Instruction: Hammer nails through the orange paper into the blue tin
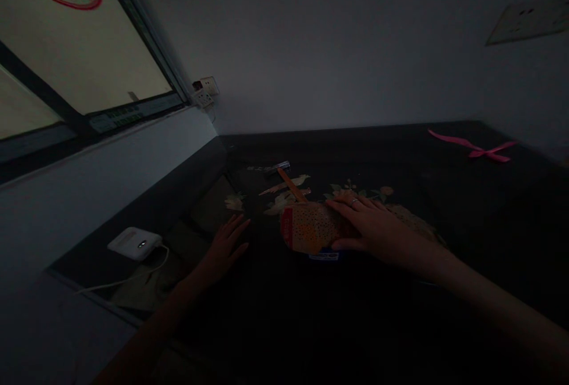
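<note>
My right hand (373, 225) lies with fingers stretched out over a flat, rounded tan piece (311, 228) covered in dark dots, with a red strip at its left end. It touches the piece from above, thumb apart at the near edge. Just below shows a small blue-and-white label (323, 256). More tan material (411, 222) lies beyond the wrist, partly hidden. A hammer-like tool (291, 185) with a wooden handle and metal head points away behind the dotted piece. My left hand (227, 245) rests open on the dark tabletop, holding nothing.
The dark table (267, 314) bears a flower pattern and stands against the wall. A white charger-like box (134, 243) with a cable sits at the left. A pink ribbon (478, 150) lies at the far right. Wall sockets (208, 85) are beside the window. The light is dim.
</note>
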Tool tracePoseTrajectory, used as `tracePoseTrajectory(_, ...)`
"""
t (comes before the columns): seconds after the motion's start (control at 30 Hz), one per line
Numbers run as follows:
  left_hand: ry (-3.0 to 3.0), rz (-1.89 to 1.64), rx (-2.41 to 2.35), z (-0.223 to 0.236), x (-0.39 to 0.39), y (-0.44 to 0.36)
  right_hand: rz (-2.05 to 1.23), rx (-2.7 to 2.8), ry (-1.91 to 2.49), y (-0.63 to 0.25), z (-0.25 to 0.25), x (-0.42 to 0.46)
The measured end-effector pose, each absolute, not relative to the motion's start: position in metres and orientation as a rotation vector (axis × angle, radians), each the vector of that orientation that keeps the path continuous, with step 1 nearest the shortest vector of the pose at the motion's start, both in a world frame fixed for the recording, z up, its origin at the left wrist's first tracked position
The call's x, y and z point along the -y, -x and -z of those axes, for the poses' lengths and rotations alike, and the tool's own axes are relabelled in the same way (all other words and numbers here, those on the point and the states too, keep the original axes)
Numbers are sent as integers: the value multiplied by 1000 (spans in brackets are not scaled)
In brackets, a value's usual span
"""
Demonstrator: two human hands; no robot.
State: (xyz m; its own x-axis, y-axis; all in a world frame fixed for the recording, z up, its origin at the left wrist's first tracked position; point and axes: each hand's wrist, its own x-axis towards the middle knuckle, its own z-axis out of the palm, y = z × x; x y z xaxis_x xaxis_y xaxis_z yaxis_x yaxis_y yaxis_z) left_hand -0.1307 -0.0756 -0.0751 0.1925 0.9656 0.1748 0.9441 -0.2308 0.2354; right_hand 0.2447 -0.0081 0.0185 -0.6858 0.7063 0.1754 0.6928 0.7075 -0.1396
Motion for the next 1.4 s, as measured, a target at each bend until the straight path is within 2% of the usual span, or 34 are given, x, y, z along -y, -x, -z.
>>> tracePoseTrajectory(0.13,-2346,-781,-1781,30,61,88,-58,2722,1103,-244,-21,9)
tracePoseTrajectory(0.2,-2415,-844,-1594,6,52,55,-30,2724,1090,-244,-21,10)
tracePoseTrajectory(0.33,-2567,-551,-1186,-20,35,-7,38,2723,1071,-244,-18,11)
tracePoseTrajectory(0.47,-2571,-226,-1185,-18,22,-40,90,2717,1053,-243,-13,11)
tracePoseTrajectory(0.73,-2601,-209,-1317,-16,23,-48,54,2680,1028,-243,-12,10)
tracePoseTrajectory(1.0,-2598,-355,-1348,-21,17,-13,-3,2494,987,-266,-48,10)
tracePoseTrajectory(1.17,-2566,-279,-1701,-32,-7,53,-27,2251,906,-269,-64,22)
tracePoseTrajectory(1.4,-2249,-90,-2236,-16,-38,137,-222,2478,926,-236,-33,31)
